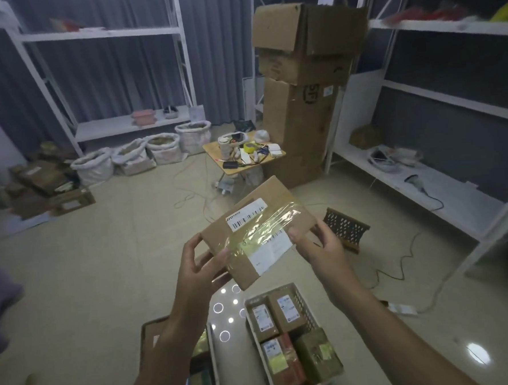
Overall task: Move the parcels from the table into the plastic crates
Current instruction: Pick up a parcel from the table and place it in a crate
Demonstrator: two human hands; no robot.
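From the head camera, a flat cardboard parcel point(256, 231) is held up in mid-air at the middle of the view, tilted, with both hands on it. The left hand point(199, 262) grips its lower-left corner, thumb on the taped top face and fingers curled beneath. The right hand point(319, 242) pinches the right edge, thumb on top. The parcel carries a white barcode label near its upper edge with a logo that looks like "ZTO", a wide strip of glossy clear tape across the middle, and a second white label toward the lower right whose print is too small to read.

Below the hands, at five o'clock, a white plastic crate point(305, 299) sits on the floor holding several labelled brown parcels; their labels are too blurred to read. At seven o'clock a second crate point(214, 361) is partly hidden behind the left forearm, with boxes inside.

At twelve o'clock stands a small folding table point(214, 153) cluttered with tape rolls and gadgets. At one o'clock rises a tall stack of cardboard boxes point(299, 85) with dark printed marks I cannot make out. White sacks point(143, 153) line the floor at eleven o'clock, below white shelving point(100, 33).
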